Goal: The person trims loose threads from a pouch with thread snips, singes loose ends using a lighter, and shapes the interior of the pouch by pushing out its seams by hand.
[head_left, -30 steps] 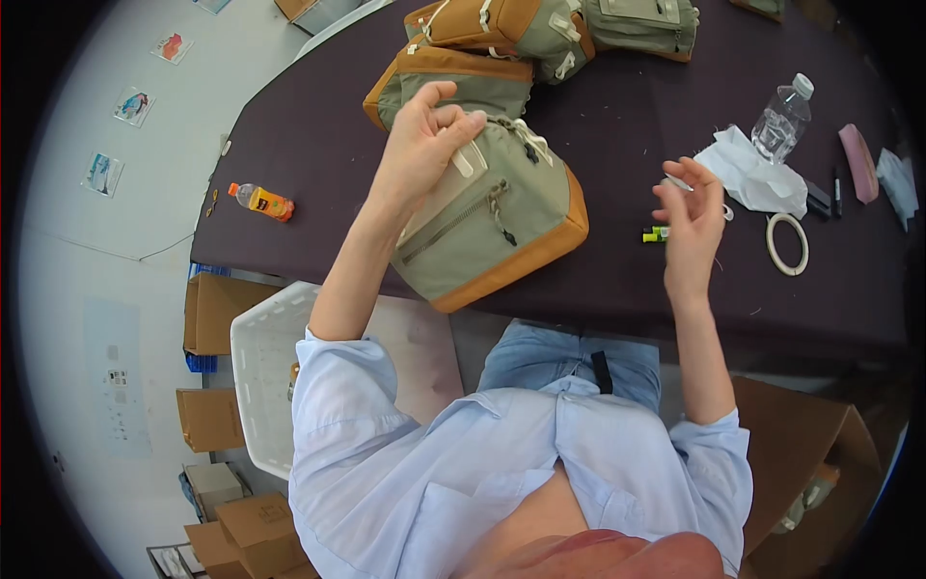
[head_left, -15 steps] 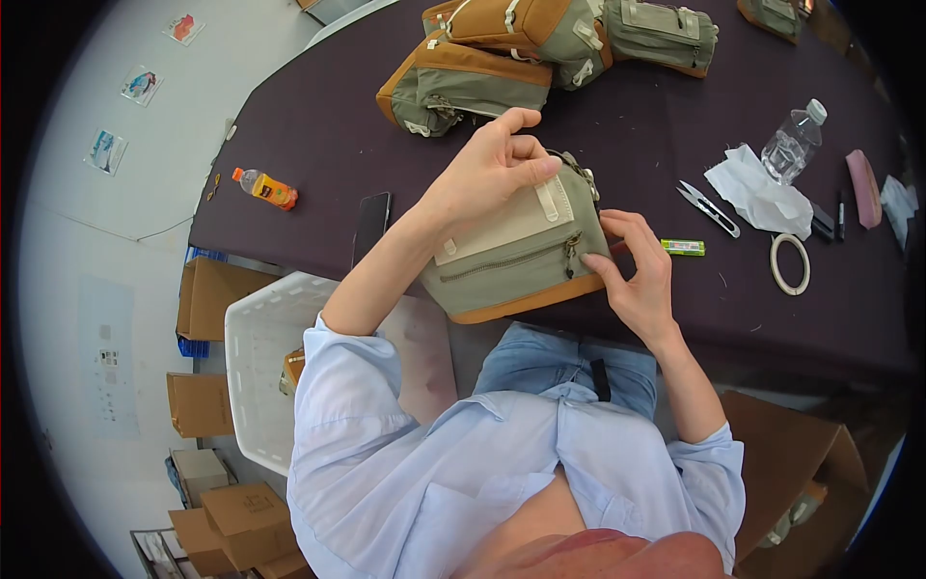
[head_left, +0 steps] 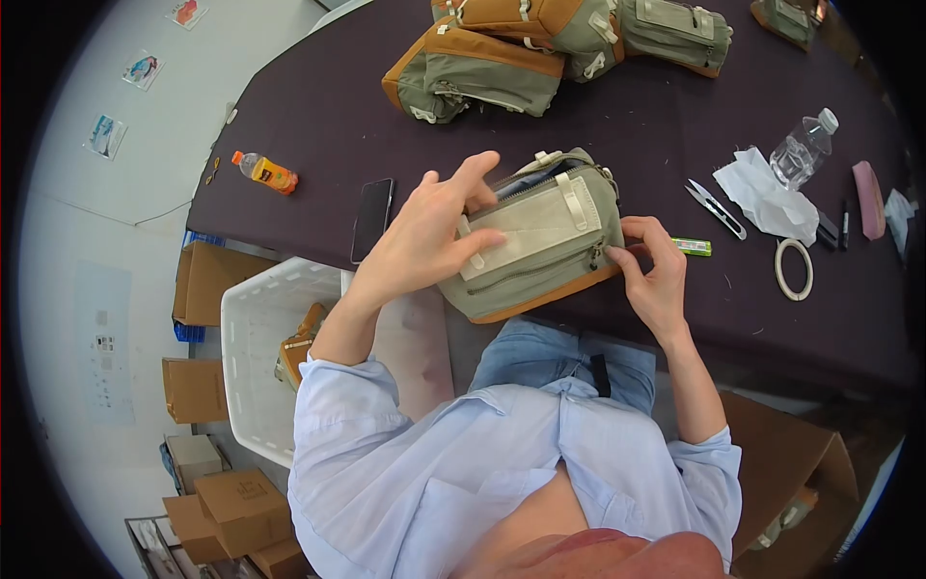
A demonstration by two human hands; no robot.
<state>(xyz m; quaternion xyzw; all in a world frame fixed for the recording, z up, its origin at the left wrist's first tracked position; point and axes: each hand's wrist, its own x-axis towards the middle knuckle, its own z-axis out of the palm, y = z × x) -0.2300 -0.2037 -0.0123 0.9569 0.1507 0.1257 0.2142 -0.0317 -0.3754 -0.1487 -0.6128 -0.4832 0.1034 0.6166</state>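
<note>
A green-and-tan bag (head_left: 540,246) with a cream front panel and a brown base lies at the table's near edge. Its upper zipper is partly undone, showing a dark lining. My left hand (head_left: 431,234) hovers at the bag's left side, fingers apart and curved, with the thumb over the cream panel. Whether that thumb touches the panel I cannot tell. With thumb and fingers, my right hand (head_left: 657,277) pinches the bag's right side by the end of the front zipper.
More green-and-brown bags (head_left: 492,72) are piled at the back. To the right are thread snips (head_left: 717,209), white paper (head_left: 767,193), a water bottle (head_left: 803,150) and a tape roll (head_left: 794,270). Leftward lie a phone (head_left: 373,220), an orange drink bottle (head_left: 265,174) and a white crate (head_left: 253,362).
My left hand has moved left from the bag's upper edge, and its fingers have spread. The undone upper zipper now shows. My right hand keeps its hold on the bag's right side.
</note>
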